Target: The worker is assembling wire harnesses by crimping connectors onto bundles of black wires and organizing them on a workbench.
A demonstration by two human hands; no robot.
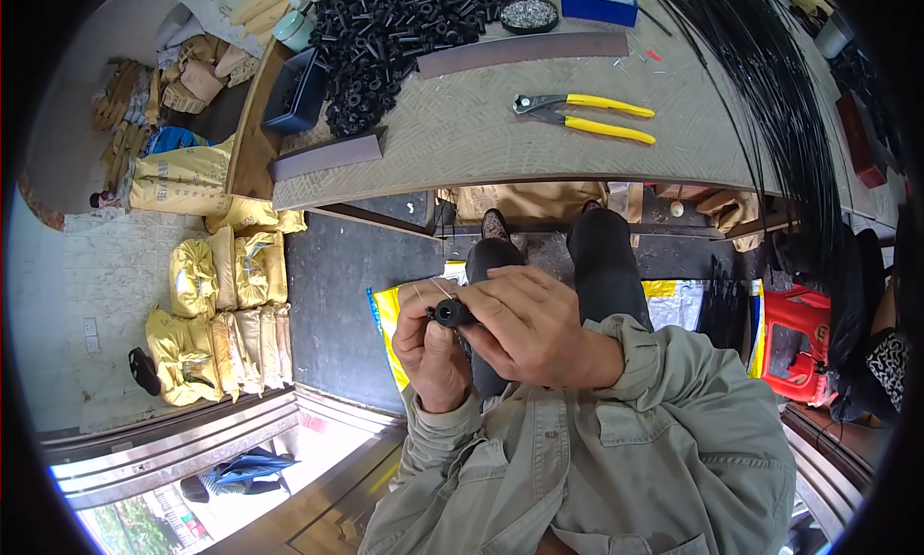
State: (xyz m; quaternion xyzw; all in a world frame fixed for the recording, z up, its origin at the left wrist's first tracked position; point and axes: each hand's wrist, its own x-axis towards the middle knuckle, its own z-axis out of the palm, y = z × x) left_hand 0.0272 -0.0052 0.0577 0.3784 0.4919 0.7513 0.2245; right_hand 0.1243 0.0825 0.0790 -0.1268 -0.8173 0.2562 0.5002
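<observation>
Above my lap, my left hand (435, 353) and my right hand (525, 324) are close together. Between them is a small black cylindrical part (449, 312) with a round hole in its end. My left fingers and thumb pinch it at its near side, and the right fingers close around its other end. A thin, light-coloured pin (442, 288) sticks up by the left fingertips; how it is held is hidden. On the bench (462, 160) in front lie end-cutting pliers (589, 117) with yellow handles, their jaws toward the left.
A heap of black parts (385, 35) fills the bench's far left, edged by flat strips (525, 52). A round dish (529, 14) of small metal pieces and a blue box (599, 1) stand behind. Long black rods (770, 93) hang over the right edge. Yellow sacks (192, 353) are stacked left.
</observation>
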